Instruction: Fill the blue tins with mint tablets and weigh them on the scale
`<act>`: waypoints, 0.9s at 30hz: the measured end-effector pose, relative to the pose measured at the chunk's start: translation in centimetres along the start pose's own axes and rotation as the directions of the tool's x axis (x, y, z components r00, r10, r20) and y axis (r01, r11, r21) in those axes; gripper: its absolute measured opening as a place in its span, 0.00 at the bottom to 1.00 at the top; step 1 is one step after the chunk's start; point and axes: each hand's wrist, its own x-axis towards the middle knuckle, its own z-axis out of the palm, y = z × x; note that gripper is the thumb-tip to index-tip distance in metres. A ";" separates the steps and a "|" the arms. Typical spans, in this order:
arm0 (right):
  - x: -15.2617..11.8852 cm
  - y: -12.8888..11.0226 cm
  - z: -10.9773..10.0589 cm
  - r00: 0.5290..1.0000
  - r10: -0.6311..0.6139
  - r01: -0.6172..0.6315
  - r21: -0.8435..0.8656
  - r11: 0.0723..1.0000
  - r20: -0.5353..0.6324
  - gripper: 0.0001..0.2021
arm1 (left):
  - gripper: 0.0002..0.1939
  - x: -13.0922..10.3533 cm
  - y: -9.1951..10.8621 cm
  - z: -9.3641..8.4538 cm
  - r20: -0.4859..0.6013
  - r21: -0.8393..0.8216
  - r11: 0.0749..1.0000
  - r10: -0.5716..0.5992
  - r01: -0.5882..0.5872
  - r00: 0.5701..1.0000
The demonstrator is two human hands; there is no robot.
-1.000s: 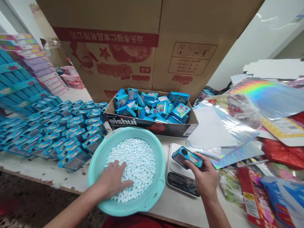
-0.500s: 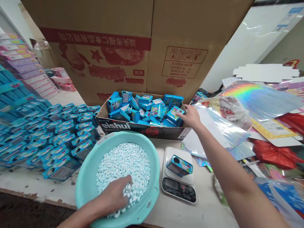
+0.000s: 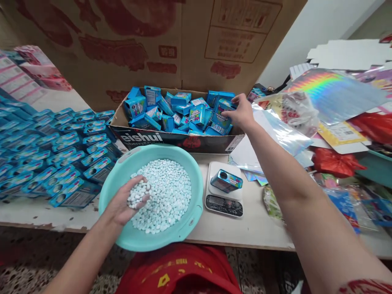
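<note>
Palm up and cupped over the basin, my left hand point(image 3: 124, 202) holds a heap of small pale candies point(image 3: 140, 194). More of the same candies point(image 3: 167, 192) lie loose in the turquoise basin point(image 3: 196, 179). At the right end of an open cardboard carton point(image 3: 171, 141), my right hand point(image 3: 243, 112) has thumb and fingers around a small blue candy tin point(image 3: 222, 114). Other blue tins point(image 3: 196, 114) are jumbled in that carton. One blue tin with a round hole in its top point(image 3: 226, 180) stands on a white kitchen scale point(image 3: 224, 205), right of the basin.
Rows of blue tins point(image 3: 73, 159) stand at the left. A large brown carton point(image 3: 192, 45) rises behind. Shiny film sheets point(image 3: 339, 98), a red plastic bag point(image 3: 335, 161) and other packaging crowd the right. The table's front edge point(image 3: 245, 244) runs below the basin and scale.
My left hand has come up out of the candies, turned palm up with a handful. My right hand has moved from the carton's right edge onto a tin inside. The view has tilted down.
</note>
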 end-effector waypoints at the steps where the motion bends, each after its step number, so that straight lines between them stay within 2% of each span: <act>1: -0.6 -0.8 -1.3 0.998 -0.041 0.045 0.074 0.996 -0.050 0.27 | 0.06 -0.2 0.3 0.0 0.020 -0.026 0.999 0.032 -0.031 0.999; 4: -4.4 -4.6 -5.0 0.982 -0.121 0.161 0.308 0.938 -0.143 0.25 | 0.11 -0.3 0.5 0.0 0.006 -0.073 0.996 0.049 -0.048 0.999; 7: -10.9 -9.0 -6.4 0.993 -0.059 0.105 0.533 0.839 -0.103 0.22 | 0.10 0.2 -0.3 -0.1 0.051 -0.139 0.989 -0.052 0.059 0.997; 9: -15.7 -11.3 -5.7 0.999 0.007 -0.038 0.623 0.781 0.052 0.22 | 0.09 0.5 -1.0 -0.2 0.102 -0.191 0.979 -0.054 0.073 0.993; 11: -19.8 -12.8 -4.1 0.968 0.086 -0.224 0.667 0.710 0.234 0.25 | 0.08 0.7 -1.3 -0.3 0.113 -0.216 0.975 -0.028 0.052 0.993; 14: -23.6 -13.9 -1.6 0.925 0.202 -0.377 0.713 0.592 0.321 0.25 | 0.06 0.6 -1.1 -0.4 0.089 -0.247 0.969 -0.013 0.034 0.996; 17: -25.1 -14.6 0.2 0.863 0.253 -0.503 0.696 0.512 0.437 0.26 | 0.06 0.3 -0.7 -0.2 0.058 -0.263 0.964 -0.019 0.034 0.998; 20: -25.5 -15.4 1.2 0.808 0.189 -0.562 0.632 0.534 0.558 0.24 | 0.06 -0.1 -0.5 0.1 0.056 -0.259 0.965 -0.021 0.035 0.998; 24: -25.4 -16.2 1.7 0.836 0.156 -0.520 0.667 0.534 0.527 0.23 | 0.08 -0.7 0.1 0.6 0.123 -0.324 0.946 0.051 -0.008 0.991; 27: -25.0 -16.7 1.8 0.820 0.154 -0.547 0.674 0.496 0.552 0.23 | 0.08 -1.1 0.8 0.7 0.134 -0.334 0.940 0.114 -0.064 0.984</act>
